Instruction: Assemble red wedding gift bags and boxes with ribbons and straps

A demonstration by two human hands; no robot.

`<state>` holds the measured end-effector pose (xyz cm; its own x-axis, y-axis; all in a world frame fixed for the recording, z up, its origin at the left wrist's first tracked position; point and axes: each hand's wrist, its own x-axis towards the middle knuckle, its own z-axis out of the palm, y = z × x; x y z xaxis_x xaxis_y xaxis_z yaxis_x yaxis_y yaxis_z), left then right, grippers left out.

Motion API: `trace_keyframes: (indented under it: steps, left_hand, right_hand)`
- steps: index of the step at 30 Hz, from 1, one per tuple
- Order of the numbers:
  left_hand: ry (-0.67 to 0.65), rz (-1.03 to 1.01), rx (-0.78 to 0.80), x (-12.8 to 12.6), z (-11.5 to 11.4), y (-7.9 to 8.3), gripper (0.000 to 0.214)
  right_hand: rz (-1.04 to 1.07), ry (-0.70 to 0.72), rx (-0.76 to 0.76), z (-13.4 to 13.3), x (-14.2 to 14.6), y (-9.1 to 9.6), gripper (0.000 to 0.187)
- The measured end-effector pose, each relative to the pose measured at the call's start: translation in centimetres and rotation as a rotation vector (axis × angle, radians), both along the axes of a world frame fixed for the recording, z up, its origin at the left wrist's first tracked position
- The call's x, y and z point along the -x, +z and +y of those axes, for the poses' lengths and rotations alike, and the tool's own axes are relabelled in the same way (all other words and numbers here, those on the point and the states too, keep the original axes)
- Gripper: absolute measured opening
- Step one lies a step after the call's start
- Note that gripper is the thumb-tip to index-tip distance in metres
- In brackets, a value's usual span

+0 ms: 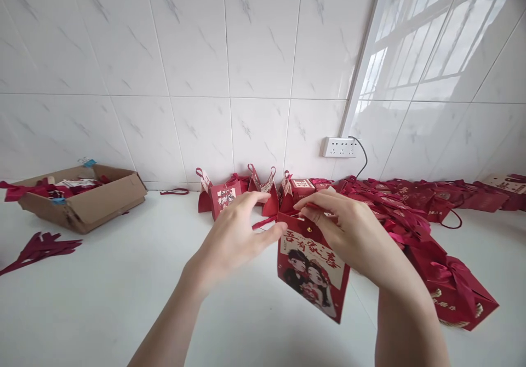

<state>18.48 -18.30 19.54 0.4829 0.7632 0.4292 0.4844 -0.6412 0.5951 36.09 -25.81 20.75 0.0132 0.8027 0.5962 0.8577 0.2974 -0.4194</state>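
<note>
My right hand (345,227) pinches the top of a small red gift bag (310,274), which hangs tilted above the white table. A cartoon couple, red Chinese characters and a round brass-coloured stud mark its front. To the left, my left hand (232,238) is open, thumb and forefinger apart. Its thumb tip is at the bag's upper left corner; I cannot tell whether it touches. Behind the hands, several small red gift bags with looped tops (263,189) and a red box with a cartoon print (224,197) stand by the wall, partly hidden.
A cardboard box (110,200) holding red items sits at the left, with dark red ribbons (45,252) before it. Red gift boxes with bows (456,290) are piled along the right. A white power strip (340,147) is on the tiled wall.
</note>
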Motion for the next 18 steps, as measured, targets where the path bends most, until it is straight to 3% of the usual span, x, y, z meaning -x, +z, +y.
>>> trace_keyframes:
  steps: [3,7,11,18]
  left_hand:
    - [-0.129,-0.056,0.092,-0.8,0.4,-0.7,0.044]
    - [-0.200,-0.191,0.200,-1.3,0.5,-0.7,0.041]
    - [-0.296,-0.209,0.247,-1.1,-0.2,0.2,0.018]
    - [-0.224,-0.251,0.267,-1.3,-1.6,0.5,0.019]
  right_hand:
    - [0.065,0.009,-0.079,0.1,0.1,-0.1,0.024]
    - [0.269,0.007,-0.141,0.3,0.8,-0.3,0.019]
    - [0.403,0.015,-0.152,0.3,1.6,-0.1,0.014]
    - [0.395,0.028,-0.207,0.0,2.0,0.0,0.013]
